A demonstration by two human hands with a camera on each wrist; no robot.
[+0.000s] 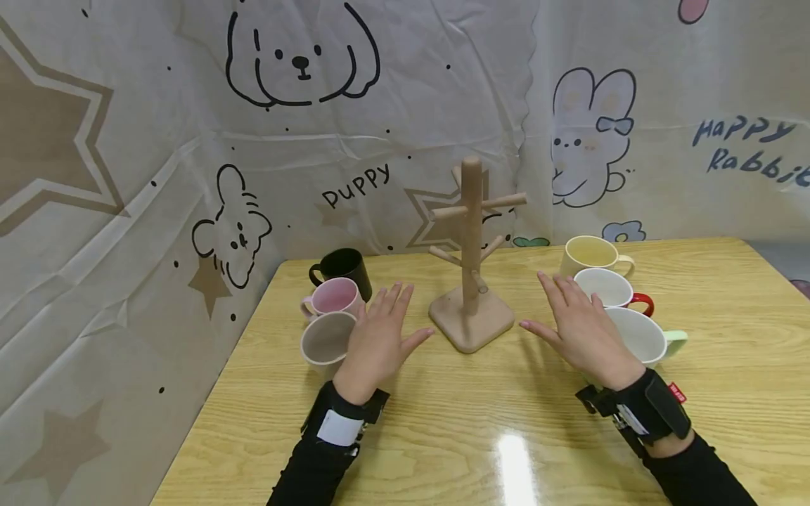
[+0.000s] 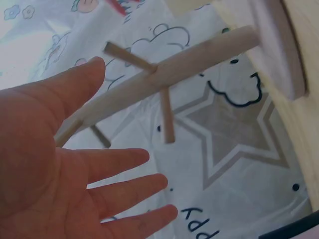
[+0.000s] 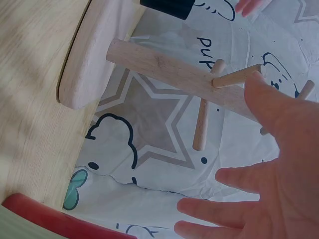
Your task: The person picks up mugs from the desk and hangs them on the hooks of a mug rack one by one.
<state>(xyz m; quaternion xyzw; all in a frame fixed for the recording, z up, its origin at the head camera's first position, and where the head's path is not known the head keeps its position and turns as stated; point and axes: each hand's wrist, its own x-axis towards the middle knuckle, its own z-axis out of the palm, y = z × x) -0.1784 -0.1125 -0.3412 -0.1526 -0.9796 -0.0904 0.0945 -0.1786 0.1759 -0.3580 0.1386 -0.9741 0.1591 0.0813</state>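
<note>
A wooden mug tree (image 1: pixel 471 239) with several pegs stands upright on its square base at the middle back of the table. My left hand (image 1: pixel 381 344) hovers left of it, fingers spread and straight, holding nothing. Partly behind that hand is an off-white mug (image 1: pixel 321 344); a pink mug (image 1: pixel 334 295) and a black mug (image 1: pixel 349 268) line up beyond. On the other side my right hand (image 1: pixel 585 336) is likewise spread and holds nothing. It covers part of a mug with a pale green handle (image 1: pixel 676 342). Farther back are a white mug with a red handle (image 1: pixel 642 303) and a yellow mug (image 1: pixel 588 254).
The wooden table (image 1: pixel 443 436) reaches back to a hanging cloth (image 1: pixel 405 84) printed with animals, stars and words. Its left edge runs along the cloth too. A bright light reflection lies on the tabletop at the front.
</note>
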